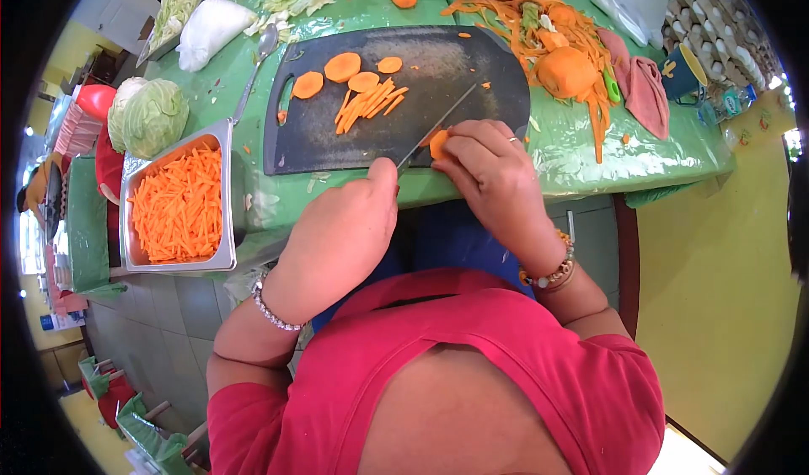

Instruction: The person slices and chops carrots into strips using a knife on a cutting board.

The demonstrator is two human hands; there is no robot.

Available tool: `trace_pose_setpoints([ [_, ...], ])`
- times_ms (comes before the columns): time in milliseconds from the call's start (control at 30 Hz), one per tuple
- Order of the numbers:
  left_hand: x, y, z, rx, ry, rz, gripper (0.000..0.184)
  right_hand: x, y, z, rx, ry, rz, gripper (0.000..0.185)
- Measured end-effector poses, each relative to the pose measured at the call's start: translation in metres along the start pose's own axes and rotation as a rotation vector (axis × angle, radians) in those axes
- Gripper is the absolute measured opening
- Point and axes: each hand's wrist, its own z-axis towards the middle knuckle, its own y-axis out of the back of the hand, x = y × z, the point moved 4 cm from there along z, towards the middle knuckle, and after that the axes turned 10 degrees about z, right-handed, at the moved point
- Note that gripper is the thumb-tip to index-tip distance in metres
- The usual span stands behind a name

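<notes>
My left hand is closed round the handle of a knife, its blade slanting up to the right over the dark cutting board. Beside the blade, my right hand grips a carrot piece near the board's front edge. Farther back on the board lie several carrot slices and a small heap of carrot sticks. A metal pan to the left, its rim showing, is full of cut carrot strips.
A cabbage, a spoon and a white bag are at the left. Carrot peelings, a large carrot piece, a pink cloth, a mug and egg trays are at the right.
</notes>
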Motion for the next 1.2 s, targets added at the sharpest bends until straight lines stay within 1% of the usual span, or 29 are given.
trace_pose_setpoints([
  [167,-0.002,-0.005,0.002,0.063,0.001,0.009,0.016,0.000,-0.009,-0.004,-0.104,0.062,-0.075,0.018],
  [233,0.001,-0.004,0.005,0.057,-0.058,-0.045,0.016,-0.003,-0.010,-0.005,-0.115,0.071,-0.058,0.017],
  [267,0.003,-0.007,0.010,0.062,-0.054,-0.043,0.016,-0.005,-0.010,-0.005,-0.129,0.079,-0.045,0.017],
  [333,0.003,-0.013,0.016,-0.017,-0.143,-0.101,0.013,-0.005,-0.010,-0.007,-0.136,0.083,-0.042,0.018],
  [400,-0.003,-0.012,0.023,-0.018,-0.111,-0.053,0.011,-0.002,-0.010,-0.006,-0.150,0.113,-0.032,0.018],
  [433,-0.006,-0.010,0.025,-0.021,-0.082,-0.002,0.010,-0.004,-0.008,-0.007,-0.149,0.095,-0.016,0.019],
  [500,-0.002,-0.012,0.027,0.006,-0.015,-0.061,0.012,-0.008,-0.010,-0.008,-0.143,0.095,0.029,0.021],
  [533,0.000,-0.011,0.023,-0.003,-0.041,-0.095,0.012,-0.005,-0.010,-0.007,-0.140,0.104,0.031,0.022],
  [567,-0.001,-0.009,0.017,-0.075,-0.095,-0.174,0.013,-0.004,-0.010,-0.005,-0.119,0.086,0.051,0.021],
  [600,-0.004,-0.009,0.013,-0.049,-0.055,-0.182,0.013,-0.005,-0.012,-0.011,-0.162,0.091,-0.019,0.020],
  [667,-0.005,-0.005,0.011,0.015,-0.051,-0.260,0.015,0.001,-0.012,-0.005,-0.135,0.048,-0.019,0.018],
  [700,-0.004,-0.008,0.011,-0.018,-0.064,-0.268,0.015,0.003,-0.011,-0.005,-0.113,0.047,-0.030,0.016],
  [733,-0.002,-0.008,0.011,-0.006,-0.072,-0.294,0.015,0.000,-0.011,-0.006,-0.117,0.061,-0.019,0.015],
  [800,-0.002,-0.014,0.018,0.032,-0.094,-0.239,0.016,-0.001,-0.011,-0.007,-0.088,0.062,-0.023,0.014],
  [833,-0.002,-0.013,0.019,0.021,-0.068,-0.236,0.016,-0.002,-0.011,-0.007,-0.078,0.080,-0.004,0.014],
  [933,-0.008,-0.012,0.020,-0.047,-0.104,-0.238,0.018,-0.002,-0.013,-0.007,-0.079,0.089,-0.048,0.013],
  [1000,-0.012,-0.017,0.019,-0.164,-0.092,-0.244,0.019,-0.002,-0.013,-0.010,-0.073,0.051,-0.029,0.012],
  [1133,-0.012,-0.018,0.011,-0.162,-0.066,-0.211,0.018,0.003,-0.011,-0.008,-0.073,0.031,-0.031,0.012],
  [1200,-0.004,-0.014,-0.001,-0.084,-0.005,-0.202,0.016,0.001,-0.010,-0.006,-0.079,0.046,-0.038,0.013],
])
